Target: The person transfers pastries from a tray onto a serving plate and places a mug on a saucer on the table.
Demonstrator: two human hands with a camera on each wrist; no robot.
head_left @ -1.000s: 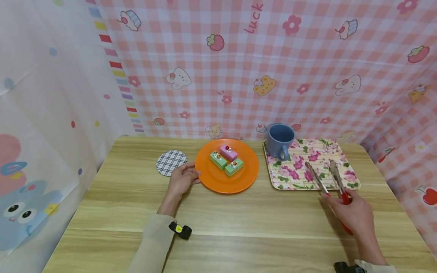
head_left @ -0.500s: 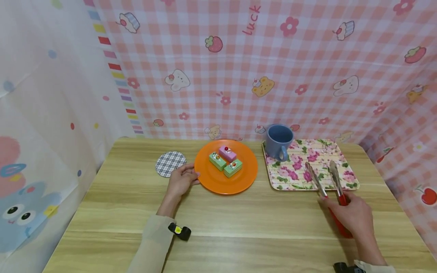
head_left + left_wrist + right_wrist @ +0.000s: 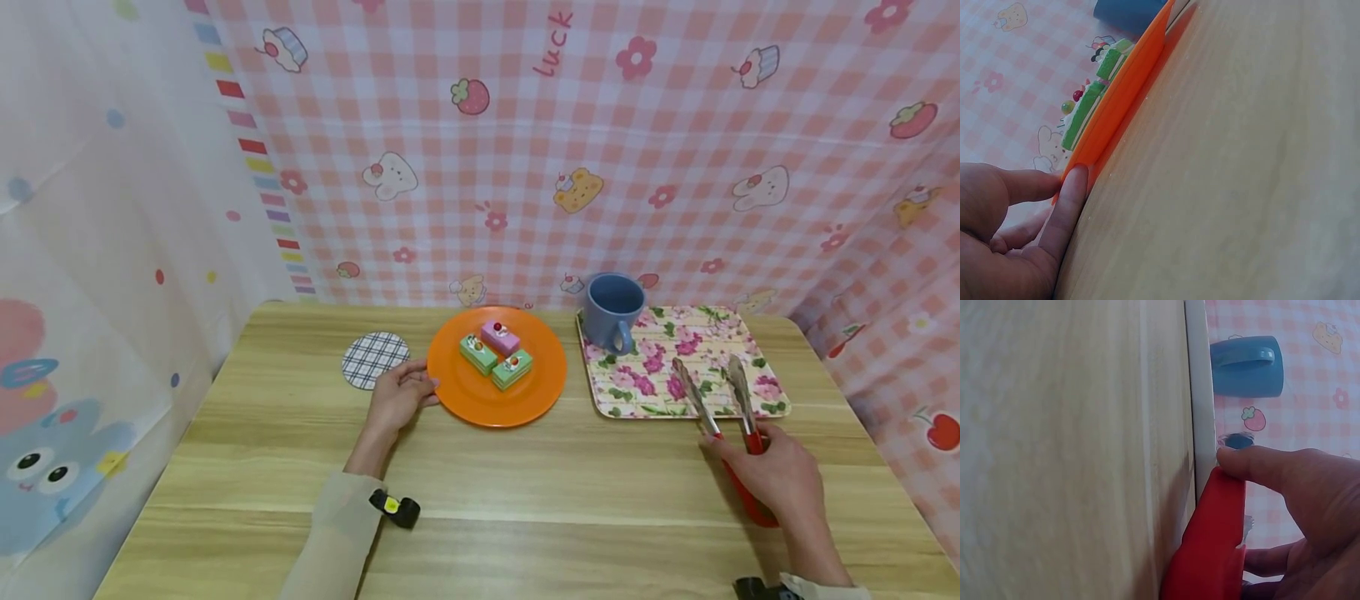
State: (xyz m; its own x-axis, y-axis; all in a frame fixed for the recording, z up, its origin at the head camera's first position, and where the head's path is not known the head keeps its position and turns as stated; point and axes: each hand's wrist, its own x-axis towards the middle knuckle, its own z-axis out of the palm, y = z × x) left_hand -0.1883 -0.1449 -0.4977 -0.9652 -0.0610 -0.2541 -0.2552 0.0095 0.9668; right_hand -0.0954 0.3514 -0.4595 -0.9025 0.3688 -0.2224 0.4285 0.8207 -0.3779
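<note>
In the head view my left hand (image 3: 397, 400) pinches the left rim of an orange plate (image 3: 457, 396). The left wrist view shows the thumb and a finger on opposite faces of that rim (image 3: 1100, 134). On the plate lie a pink cake slice (image 3: 500, 337) and two green cake slices (image 3: 513, 369), each with small decorations on top. My right hand (image 3: 780, 479) holds red-handled tongs (image 3: 750, 492) by the handle. The tongs' metal arms are spread, with nothing between them, over the front part of a flowered tray (image 3: 622, 400). In the right wrist view the thumb presses the red handle (image 3: 1210, 531).
A blue mug (image 3: 613, 312) stands upright at the tray's back left corner, its handle toward me. Left of the plate, a round black-and-white checked coaster (image 3: 371, 358) lies by my left fingers. A pink checked curtain (image 3: 450, 150) hangs behind the wooden table (image 3: 525, 508).
The tongs have turned slightly in my right hand, and more of the red handle shows. My left hand, the plate and the mug stay put; the head view shifted a little.
</note>
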